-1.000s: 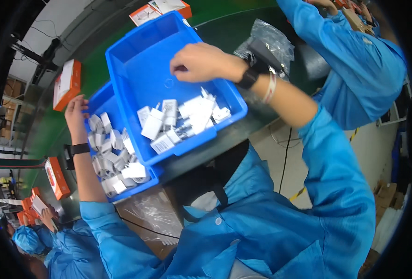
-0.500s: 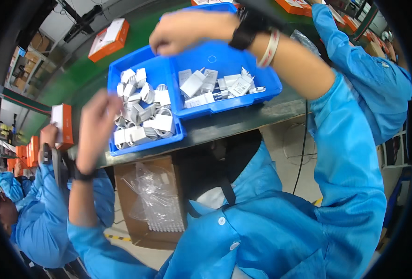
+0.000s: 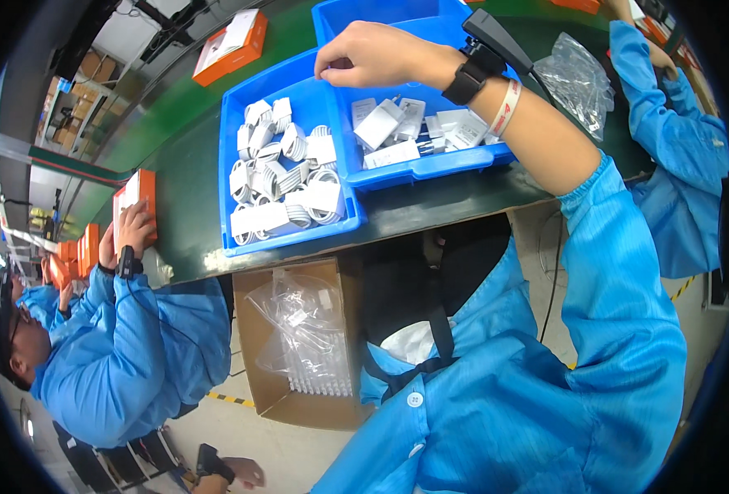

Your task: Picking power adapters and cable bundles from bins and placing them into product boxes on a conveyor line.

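Note:
My right hand (image 3: 377,54) is above the blue trays, near the divide between them. Its fingers are curled together and pointing left; anything inside them is hidden. Below it, the left blue tray (image 3: 300,240) is full of coiled white cables (image 3: 270,179). The right blue tray (image 3: 432,170) carries several white charger plugs (image 3: 378,125), partly covered by my forearm. Small at the lower edge is what looks like my left hand (image 3: 247,472), low over the floor with a black device at the wrist. Its fingers are too small to read.
An open cardboard box (image 3: 256,362) with clear plastic packaging stands below the table edge (image 3: 191,272). An orange box (image 3: 231,49) lies behind the trays, and a clear bag (image 3: 576,82) to their right. Co-workers in blue sit left (image 3: 125,354) and right (image 3: 681,189).
My left hand has left the side of the cable tray and dropped far down. My right hand remains above the trays. The whole view has turned left, so the trays appear farther right.

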The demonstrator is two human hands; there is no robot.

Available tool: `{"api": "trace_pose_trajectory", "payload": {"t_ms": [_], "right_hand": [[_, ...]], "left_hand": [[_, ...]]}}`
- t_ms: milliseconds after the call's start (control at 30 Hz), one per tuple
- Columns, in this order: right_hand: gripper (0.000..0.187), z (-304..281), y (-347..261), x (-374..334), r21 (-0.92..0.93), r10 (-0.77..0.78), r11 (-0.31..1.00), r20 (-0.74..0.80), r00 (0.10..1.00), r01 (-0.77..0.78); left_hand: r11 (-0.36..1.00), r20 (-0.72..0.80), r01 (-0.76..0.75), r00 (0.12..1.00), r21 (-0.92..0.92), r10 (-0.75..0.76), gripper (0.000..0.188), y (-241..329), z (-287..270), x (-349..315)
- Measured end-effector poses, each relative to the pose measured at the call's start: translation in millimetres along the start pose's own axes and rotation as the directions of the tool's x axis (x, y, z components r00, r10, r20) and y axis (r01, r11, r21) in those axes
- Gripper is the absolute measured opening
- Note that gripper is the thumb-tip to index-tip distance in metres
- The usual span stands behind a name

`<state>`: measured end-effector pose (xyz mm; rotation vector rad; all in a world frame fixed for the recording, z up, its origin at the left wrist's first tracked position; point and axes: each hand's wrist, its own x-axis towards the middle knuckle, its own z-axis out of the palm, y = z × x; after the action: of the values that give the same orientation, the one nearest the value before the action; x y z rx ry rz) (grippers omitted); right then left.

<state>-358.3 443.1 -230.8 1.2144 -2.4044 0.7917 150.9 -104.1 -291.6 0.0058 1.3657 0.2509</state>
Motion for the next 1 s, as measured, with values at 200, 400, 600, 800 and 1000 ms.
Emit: {"api": "trace_pose_trajectory", "payload": {"t_ms": [200, 400, 600, 800, 1000], "right_hand": [[0.024, 2.4, -2.4, 0.3, -0.013, -0.011, 1.0, 0.006, 1.0, 0.011], [0.022, -2.9, 12.7, 1.9, -0.167, 0.095, 0.982, 0.025, 0.995, -0.09], [0.024, -38.9, 33.0, 2.8, 0.058, 0.025, 0.997, 0.366, 0.93, -0.05], [0.047, -47.0, -23.8, 8.7, -0.076, 0.102, 0.995, 0.786, 0.61, -0.068], [0.044, -47.6, -18.6, 25.0, -0.084, 0.179, 0.98, 0.76, 0.625, -0.178]], "left_hand": [[0.8, -0.631, 0.579, 0.682, 0.155, -0.371, 0.043, 7.9, -114.0, -135.7], [0.845, -0.833, 0.222, -0.174, 0.487, 0.526, 0.026, 229.2, -282.0, -239.0], [0.669, -0.625, 0.043, -0.314, 0.742, 0.714, 0.026, 399.0, -411.4, -207.1], [0.659, -0.588, -0.028, -0.481, 0.752, 0.65, 0.022, 438.0, -504.7, -124.0], [0.543, -0.534, -0.185, -0.593, 0.819, 0.603, 0.015, 451.9, -514.5, -94.5]]}}
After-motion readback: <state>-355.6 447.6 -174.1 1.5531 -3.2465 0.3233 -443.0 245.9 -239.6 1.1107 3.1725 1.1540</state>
